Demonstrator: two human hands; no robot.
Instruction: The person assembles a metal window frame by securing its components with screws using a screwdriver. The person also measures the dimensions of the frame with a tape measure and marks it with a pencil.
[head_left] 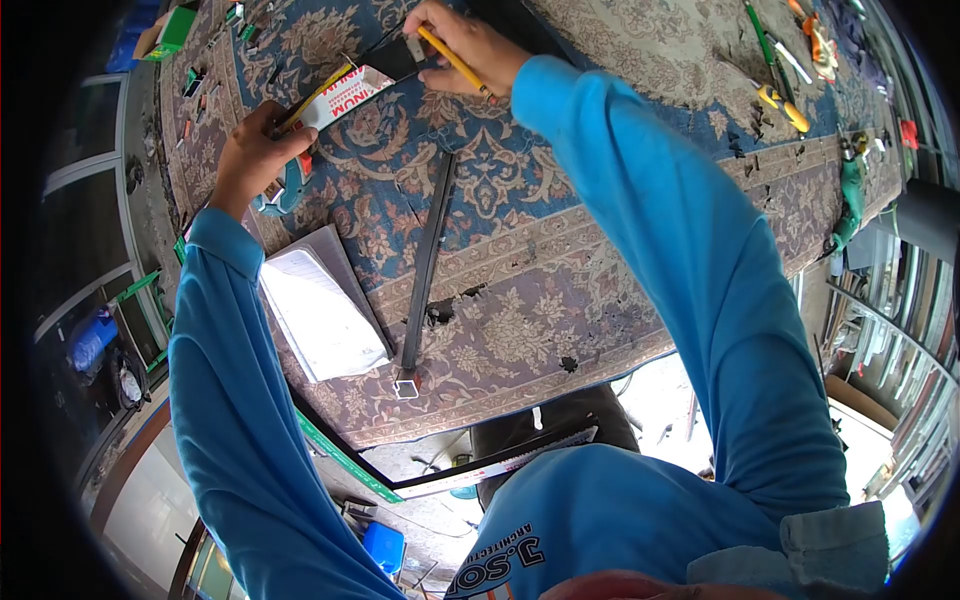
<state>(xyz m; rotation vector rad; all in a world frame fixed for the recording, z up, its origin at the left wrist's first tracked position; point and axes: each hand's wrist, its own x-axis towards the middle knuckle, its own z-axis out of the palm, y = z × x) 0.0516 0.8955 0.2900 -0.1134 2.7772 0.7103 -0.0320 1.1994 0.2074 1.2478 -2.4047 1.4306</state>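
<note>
My left hand (258, 155) is closed at the near end of a dark profile with a white and red printed film (345, 97). A yellow tape measure blade (325, 92) runs from that hand along the profile's edge; the case is not plainly visible. My right hand (475, 50) grips a yellow pencil (450, 58) at the profile's dark far part, with a small grey piece (415, 48) by the fingers. Just below my left hand lies a teal and red tool (290, 188), partly covered.
A patterned carpet (520, 290) covers the worktop. On it lie an open notebook (325, 315), a long dark bar (430, 260), yellow-handled pliers (783, 108) and a green screwdriver (757, 30). A green power tool (850, 195) hangs at the right edge. A framed piece (400, 490) leans below the front edge.
</note>
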